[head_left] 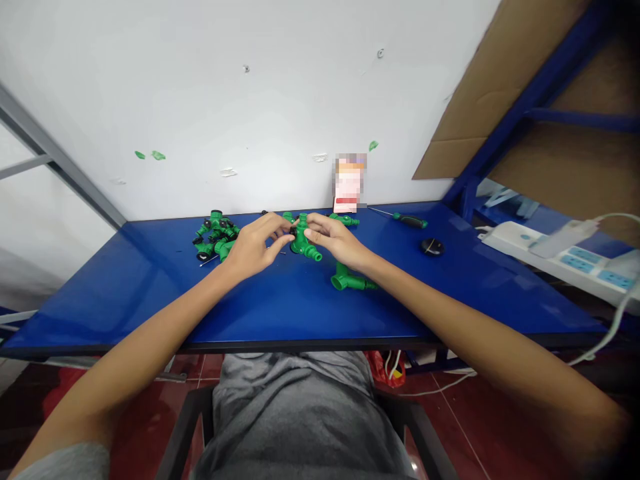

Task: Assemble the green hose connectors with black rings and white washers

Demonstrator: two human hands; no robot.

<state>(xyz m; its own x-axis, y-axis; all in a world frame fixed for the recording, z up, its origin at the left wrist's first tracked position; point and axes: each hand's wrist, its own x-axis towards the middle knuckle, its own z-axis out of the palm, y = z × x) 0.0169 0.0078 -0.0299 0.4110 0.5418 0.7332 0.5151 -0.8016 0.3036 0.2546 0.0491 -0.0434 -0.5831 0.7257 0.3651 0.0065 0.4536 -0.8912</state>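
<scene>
Above the middle of the blue table, both hands meet at a green plastic hose fitting [302, 241] with several stubby outlets. My right hand [340, 241] is closed on it, thumb in front and fingers behind. The thumb and fingers of my left hand [255, 243] pinch a small black part [293, 233] against the fitting's left side; its exact shape is mostly hidden. Below my right wrist another green hose fitting [347, 280] lies on the table. More green fittings with black parts [216, 230] are heaped to the left of my left hand.
A screwdriver [411, 221] with a green and black handle lies at the back right. Nearer is a round black object [431, 247]. A blurred-out phone-like screen [349, 183] leans on the wall. A white power strip [560, 257] with cables runs along the right side.
</scene>
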